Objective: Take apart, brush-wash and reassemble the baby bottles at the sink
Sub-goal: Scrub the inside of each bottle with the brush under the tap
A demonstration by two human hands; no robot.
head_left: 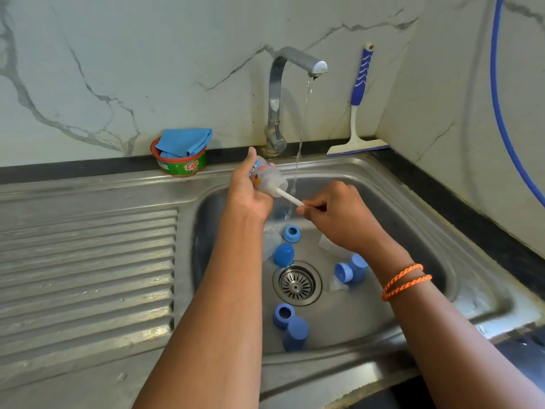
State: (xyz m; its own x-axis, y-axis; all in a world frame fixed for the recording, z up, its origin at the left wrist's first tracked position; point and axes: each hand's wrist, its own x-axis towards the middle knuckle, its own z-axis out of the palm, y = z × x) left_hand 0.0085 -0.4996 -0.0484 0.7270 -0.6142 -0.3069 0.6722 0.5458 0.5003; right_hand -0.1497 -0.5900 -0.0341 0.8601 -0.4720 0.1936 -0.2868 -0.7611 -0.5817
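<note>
Hands work over the sink [413, 202], close together. Left hand [250, 193] grips a clear bottle [267, 180], tilted, mouth toward the right. Right hand [339, 216] pinches a white brush handle [290, 199]; brush head sits inside the bottle. Tap [283, 93] runs, stream falling just right of the bottle. Blue caps and rings [283, 254] lie scattered on the basin floor around the drain [297, 283], with clear parts [269, 242] near them. Soap tub [180, 163] with blue cloth [184, 141] stands on the rim. Squeegee [358, 113] leans in the corner.
</note>
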